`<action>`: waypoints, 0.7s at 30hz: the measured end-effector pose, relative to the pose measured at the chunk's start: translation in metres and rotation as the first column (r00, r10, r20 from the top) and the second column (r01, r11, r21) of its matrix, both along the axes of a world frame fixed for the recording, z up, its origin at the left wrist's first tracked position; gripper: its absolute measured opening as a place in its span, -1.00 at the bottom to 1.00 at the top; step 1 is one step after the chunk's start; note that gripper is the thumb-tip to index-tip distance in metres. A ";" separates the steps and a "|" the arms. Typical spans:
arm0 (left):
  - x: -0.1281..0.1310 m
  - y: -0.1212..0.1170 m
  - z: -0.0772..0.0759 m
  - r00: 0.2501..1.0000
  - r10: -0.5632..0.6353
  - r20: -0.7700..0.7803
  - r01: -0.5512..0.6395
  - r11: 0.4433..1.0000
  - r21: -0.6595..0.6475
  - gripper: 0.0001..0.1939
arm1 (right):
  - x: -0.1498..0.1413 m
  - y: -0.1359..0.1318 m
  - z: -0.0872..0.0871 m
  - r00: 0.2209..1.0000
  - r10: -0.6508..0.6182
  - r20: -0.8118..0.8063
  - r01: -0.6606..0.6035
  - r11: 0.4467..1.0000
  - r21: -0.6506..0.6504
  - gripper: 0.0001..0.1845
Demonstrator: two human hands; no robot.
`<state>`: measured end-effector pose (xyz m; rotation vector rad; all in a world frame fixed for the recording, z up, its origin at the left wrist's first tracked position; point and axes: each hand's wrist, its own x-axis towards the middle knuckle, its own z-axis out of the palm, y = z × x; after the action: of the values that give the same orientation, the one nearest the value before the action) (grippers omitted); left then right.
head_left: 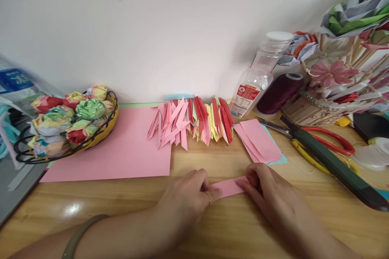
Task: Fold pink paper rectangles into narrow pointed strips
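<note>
A small folded pink paper strip [228, 186] lies flat on the wooden table [127, 206] near the front edge. My left hand [187, 194] pinches its left end with curled fingers. Over the strip's right end my right hand [263, 186] presses down, fingers closed on it. Behind them stands a row of folded pink, red and yellow paper pieces [191, 123]. A small stack of pink paper squares [258, 139] lies to the right of that row.
A large pink sheet [121, 145] lies left of centre. A basket of paper roses [65, 123] sits at the left. At the right are a plastic bottle [258, 77], a thread spool [281, 93], scissors [328, 137], a dark green cutter [334, 164] and paper flowers [334, 73].
</note>
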<state>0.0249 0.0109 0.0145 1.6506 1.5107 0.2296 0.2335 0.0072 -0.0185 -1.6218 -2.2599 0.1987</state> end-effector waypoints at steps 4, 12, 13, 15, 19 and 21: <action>-0.002 -0.001 -0.005 0.990 -0.110 -0.090 0.122 0.982 0.146 -0.72 | 0.005 0.005 0.004 0.999 0.031 0.033 -0.034 0.995 0.096 -0.81; -0.006 -0.002 -0.026 0.865 -0.268 -0.424 0.500 0.518 0.693 -0.85 | -0.007 -0.014 0.025 0.857 0.449 0.253 -0.510 0.813 0.282 -0.64; -0.006 -0.002 -0.028 0.852 -0.268 -0.450 0.524 0.463 0.715 -0.85 | -0.010 -0.018 0.024 0.834 0.472 0.288 -0.542 0.799 0.261 -0.59; -0.006 -0.002 -0.029 0.831 -0.256 -0.494 0.556 0.384 0.737 -0.84 | -0.014 -0.022 0.021 0.799 0.482 0.359 -0.573 0.791 0.214 -0.44; -0.006 -0.006 -0.029 0.778 -0.255 -0.575 0.629 0.320 0.709 -0.77 | -0.014 -0.023 0.015 0.767 0.493 0.410 -0.595 0.786 0.168 -0.21; -0.006 -0.009 -0.028 0.755 -0.246 -0.608 0.656 0.315 0.686 -0.73 | -0.012 -0.023 0.014 0.764 0.507 0.399 -0.601 0.784 0.156 -0.15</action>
<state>0.0188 0.0018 -0.0132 3.1192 1.0895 0.4170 0.2216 -0.0157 -0.0045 -0.8399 -2.8367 -0.2702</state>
